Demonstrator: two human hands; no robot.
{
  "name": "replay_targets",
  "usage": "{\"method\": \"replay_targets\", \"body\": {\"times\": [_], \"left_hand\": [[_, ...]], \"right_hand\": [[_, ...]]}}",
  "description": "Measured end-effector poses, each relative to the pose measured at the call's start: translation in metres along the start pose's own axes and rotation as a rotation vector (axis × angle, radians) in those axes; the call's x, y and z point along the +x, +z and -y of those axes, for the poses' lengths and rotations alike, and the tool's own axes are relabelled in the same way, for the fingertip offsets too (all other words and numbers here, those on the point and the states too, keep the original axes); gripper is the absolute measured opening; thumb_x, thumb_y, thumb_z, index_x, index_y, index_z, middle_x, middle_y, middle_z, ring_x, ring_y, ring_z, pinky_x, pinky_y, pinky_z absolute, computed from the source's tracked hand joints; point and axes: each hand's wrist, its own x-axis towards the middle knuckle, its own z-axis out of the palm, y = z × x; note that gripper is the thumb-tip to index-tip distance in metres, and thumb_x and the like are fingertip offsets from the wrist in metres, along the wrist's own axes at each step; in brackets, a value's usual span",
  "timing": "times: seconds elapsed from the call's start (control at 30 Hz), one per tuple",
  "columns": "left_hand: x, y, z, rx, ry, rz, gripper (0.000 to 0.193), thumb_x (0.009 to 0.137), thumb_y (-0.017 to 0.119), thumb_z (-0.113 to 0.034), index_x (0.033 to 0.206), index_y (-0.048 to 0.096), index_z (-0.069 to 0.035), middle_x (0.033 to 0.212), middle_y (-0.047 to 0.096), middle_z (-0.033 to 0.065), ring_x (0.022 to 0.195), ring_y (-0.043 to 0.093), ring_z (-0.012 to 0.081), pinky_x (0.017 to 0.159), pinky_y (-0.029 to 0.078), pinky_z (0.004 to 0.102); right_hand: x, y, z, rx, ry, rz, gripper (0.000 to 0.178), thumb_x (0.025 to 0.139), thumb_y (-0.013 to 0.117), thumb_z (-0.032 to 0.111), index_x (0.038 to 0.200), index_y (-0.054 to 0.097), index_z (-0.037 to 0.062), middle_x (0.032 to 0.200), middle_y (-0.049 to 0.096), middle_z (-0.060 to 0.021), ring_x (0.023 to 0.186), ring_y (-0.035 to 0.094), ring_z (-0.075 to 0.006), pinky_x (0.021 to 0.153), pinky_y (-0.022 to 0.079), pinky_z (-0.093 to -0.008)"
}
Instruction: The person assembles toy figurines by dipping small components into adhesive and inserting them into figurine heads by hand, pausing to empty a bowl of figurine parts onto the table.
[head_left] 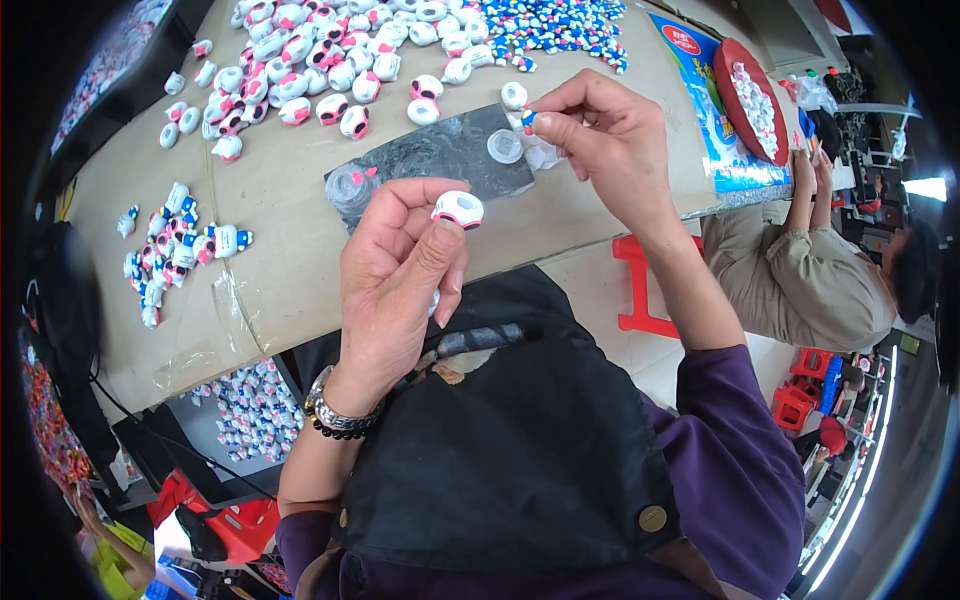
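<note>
My left hand point(400, 275) is closed on a white toy head point(459, 208) with pink trim and a hollow in it, held up between thumb and fingers. To the right and farther off, my right hand point(610, 145) pinches a small blue toy body point(527, 121) with a speck of yellow. The two pieces are apart. Below the hands on the table lies a dark grey mat point(430, 160) bearing a clear round dish point(505, 146) and, on its left, another clear dish point(350, 184) beside small pink bits. A loose white piece point(513, 95) sits just past my right fingertips.
White and pink heads point(310, 60) are heaped at the far side, with blue bodies point(550, 30) beside them. Joined figures point(170, 245) lie at left. A red dish point(745, 100) stands at right near another person point(800, 270). A red stool point(640, 285) is below the table edge.
</note>
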Motion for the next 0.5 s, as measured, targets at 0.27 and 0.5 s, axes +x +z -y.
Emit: {"method": "replay_targets", "body": {"times": [0.27,0.5], "left_hand": [[0.011,0.008,0.002,0.217,0.169,-0.033,0.026,0.096,0.055,-0.017,0.114,0.050,0.001,0.085,0.058,0.0050,0.056,0.044,0.0037,0.040,0.034,0.0171],[0.009,0.008,0.004,0.454,0.254,-0.108,0.022,0.091,0.063,-0.010,0.108,0.054,0.002,0.089,0.065,0.0049,0.072,0.056,0.0058,0.061,0.045,0.0198]], "right_hand": [[-0.018,0.010,0.025,0.698,0.174,0.049,0.004,0.085,0.062,-0.003,0.089,0.062,-0.0034,0.085,0.063,-0.0112,0.056,0.052,-0.0067,0.039,0.037,-0.0183],[-0.024,0.017,0.025,0.528,0.118,0.084,0.006,0.083,0.066,-0.005,0.088,0.064,-0.0041,0.085,0.063,-0.0092,0.055,0.050,-0.0045,0.042,0.036,-0.0166]]}}
